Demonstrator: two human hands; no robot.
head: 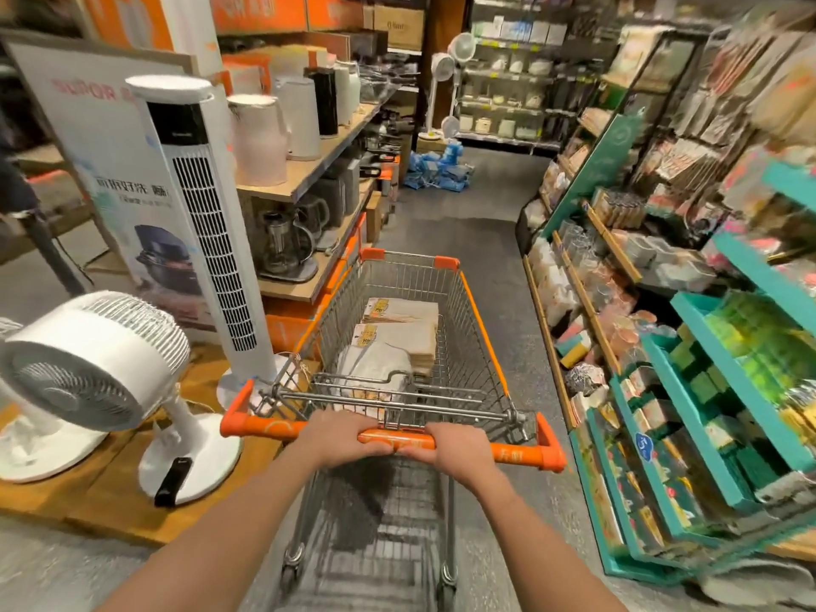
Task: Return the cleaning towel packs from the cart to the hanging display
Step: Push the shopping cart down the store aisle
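Person steering a shopping cart (479,329) down a store aisle.
Left hand (342,437) and right hand (457,446) grip its orange handle (516,454), apparently for steering; towel packs (397,333) lie flat inside.

Both hands (399,448) around the orange cart handle (516,455), towel packs (397,342) in the basket.

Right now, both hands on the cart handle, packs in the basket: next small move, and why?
Probably keep rolling the cart forward: both the left hand and right hand grip the handle, the towel packs lie in the basket, and no hanging display is clearly within reach.
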